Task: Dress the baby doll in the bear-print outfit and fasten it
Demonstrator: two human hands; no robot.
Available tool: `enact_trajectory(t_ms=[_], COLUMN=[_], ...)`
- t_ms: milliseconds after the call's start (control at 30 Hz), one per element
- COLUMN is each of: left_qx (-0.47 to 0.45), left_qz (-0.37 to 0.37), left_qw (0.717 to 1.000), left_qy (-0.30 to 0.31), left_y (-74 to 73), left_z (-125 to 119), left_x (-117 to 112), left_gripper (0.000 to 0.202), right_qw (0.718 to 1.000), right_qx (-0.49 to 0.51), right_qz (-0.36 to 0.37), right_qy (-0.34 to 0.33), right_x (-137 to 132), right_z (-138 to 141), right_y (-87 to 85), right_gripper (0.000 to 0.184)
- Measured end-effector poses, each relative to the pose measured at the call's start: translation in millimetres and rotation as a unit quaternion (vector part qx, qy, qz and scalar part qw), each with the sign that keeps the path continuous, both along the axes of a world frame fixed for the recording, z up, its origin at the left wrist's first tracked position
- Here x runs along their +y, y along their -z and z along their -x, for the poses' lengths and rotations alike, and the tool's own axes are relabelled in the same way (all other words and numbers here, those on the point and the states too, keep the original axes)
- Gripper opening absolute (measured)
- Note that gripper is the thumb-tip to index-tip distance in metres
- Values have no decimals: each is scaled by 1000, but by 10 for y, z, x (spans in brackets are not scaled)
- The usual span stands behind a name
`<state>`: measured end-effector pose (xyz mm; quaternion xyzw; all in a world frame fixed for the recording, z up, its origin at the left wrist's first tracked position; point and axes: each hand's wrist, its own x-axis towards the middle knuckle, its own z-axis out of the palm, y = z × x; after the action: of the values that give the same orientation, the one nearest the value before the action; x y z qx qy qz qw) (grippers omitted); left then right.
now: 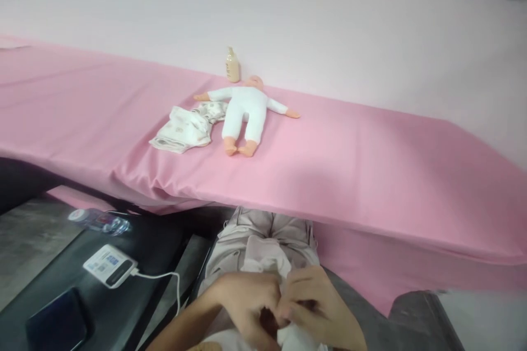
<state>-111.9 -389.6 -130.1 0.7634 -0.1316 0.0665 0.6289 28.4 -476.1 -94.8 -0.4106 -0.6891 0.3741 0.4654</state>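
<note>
My left hand (249,304) and my right hand (315,304) are close together over my lap, touching at the fingers. Both are closed, with curled fingers, around a piece of white cloth (265,255). More of it shows below the hands; its exact kind cannot be made out. On the table ahead lies a baby doll (247,109) in a white body, on its back with arms spread and feet toward me. Beside it, a patterned white baby garment (183,129) lies crumpled.
A pump bottle (232,66) stands behind the doll on the pink-covered table (321,175), against a white wall. At my left, a black seat (135,247) carries a water bottle (99,221), a white device (110,266) with a cable, and a dark phone (57,321).
</note>
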Motion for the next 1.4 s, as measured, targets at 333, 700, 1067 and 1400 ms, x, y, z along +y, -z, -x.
enact_trajectory(t_ms=[333, 700, 1067, 1400], left_qx=[-39, -114, 17, -34], left_qz=[-270, -346, -177, -131], left_qw=[891, 757, 872, 843], left_qy=[-363, -542, -457, -521], left_y=[-395, -244, -447, -328], left_z=[80, 41, 367, 555], left_x=[-92, -103, 146, 330], left_gripper=[15, 28, 2, 41], right_qw=[977, 978, 815, 878], right_qx=[-142, -90, -185, -309], right_qz=[40, -109, -240, -69], right_qy=[152, 153, 494, 360], right_x=[1, -41, -51, 64], right_z=[-327, -302, -533, -594], right_y=[-55, 11, 184, 148], right_gripper=[19, 28, 18, 23])
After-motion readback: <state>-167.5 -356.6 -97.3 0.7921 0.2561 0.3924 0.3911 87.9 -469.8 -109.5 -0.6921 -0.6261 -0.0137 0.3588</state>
